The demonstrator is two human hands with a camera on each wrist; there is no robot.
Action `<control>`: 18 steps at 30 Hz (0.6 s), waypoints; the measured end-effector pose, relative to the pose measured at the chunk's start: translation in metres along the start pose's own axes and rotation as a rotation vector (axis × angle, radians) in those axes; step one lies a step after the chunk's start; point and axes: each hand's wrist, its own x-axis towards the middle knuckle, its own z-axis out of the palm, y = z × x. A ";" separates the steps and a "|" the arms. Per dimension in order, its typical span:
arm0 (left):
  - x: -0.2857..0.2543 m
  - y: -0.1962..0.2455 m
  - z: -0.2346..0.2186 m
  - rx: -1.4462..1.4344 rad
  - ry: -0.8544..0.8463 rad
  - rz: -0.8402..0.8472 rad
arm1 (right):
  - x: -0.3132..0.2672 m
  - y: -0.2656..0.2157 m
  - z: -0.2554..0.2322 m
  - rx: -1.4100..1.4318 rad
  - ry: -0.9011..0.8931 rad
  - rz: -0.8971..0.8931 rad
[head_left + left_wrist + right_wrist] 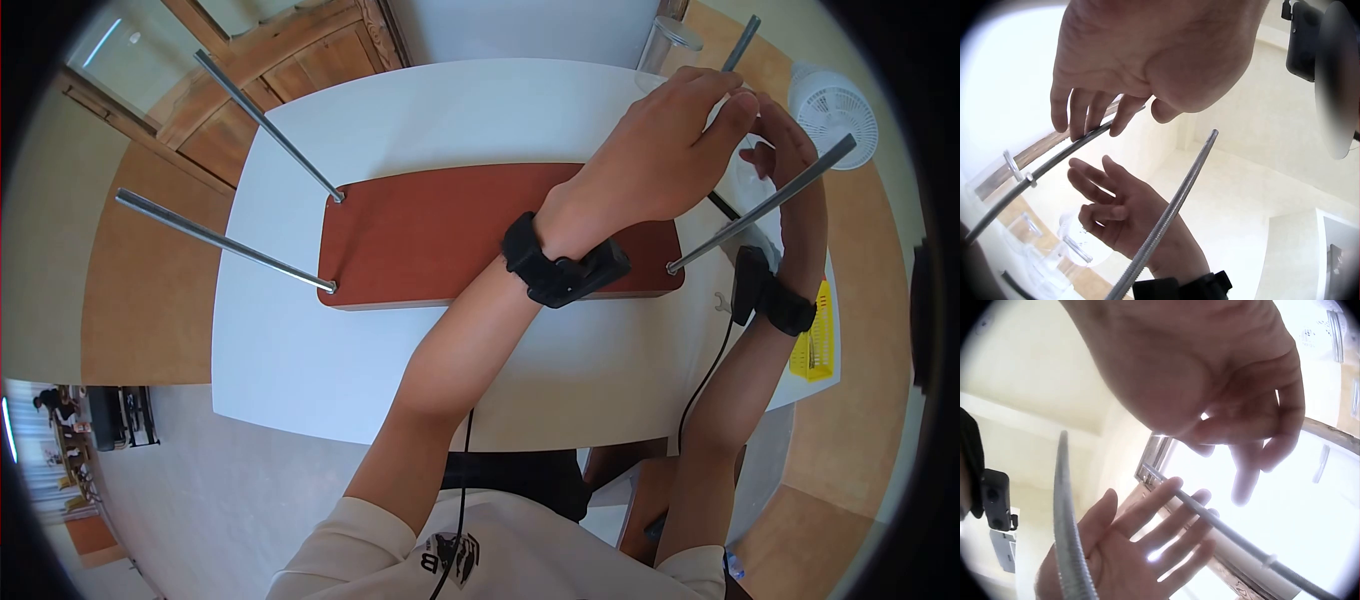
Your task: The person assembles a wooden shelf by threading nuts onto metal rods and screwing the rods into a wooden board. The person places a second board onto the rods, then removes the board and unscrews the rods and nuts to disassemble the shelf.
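In the head view, a reddish-brown board (pixel 430 225) lies on the white table with four metal rods standing from its corners. My left hand (pixel 650 155) reaches across to the far right rod (pixel 742 43); in the left wrist view its extended fingertips touch that rod (pixel 1063 154), which carries a small nut (pixel 1030 180). My right hand (pixel 802 215) is raised behind the near right rod (pixel 775 202). Its fingers are loosely bent, with nothing visible in them, and it stands apart from the far rod in the left wrist view (pixel 1138 219).
A yellow basket (pixel 822 340) sits at the table's right edge, with a small wrench (pixel 722 302) near the board. A white fan (pixel 835 115) and a clear jar (pixel 668 50) are at the back right. Two more rods rise at the board's left end.
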 end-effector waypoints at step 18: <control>-0.001 -0.007 0.007 0.095 0.131 0.046 | 0.015 0.070 -0.019 0.277 -0.230 -0.265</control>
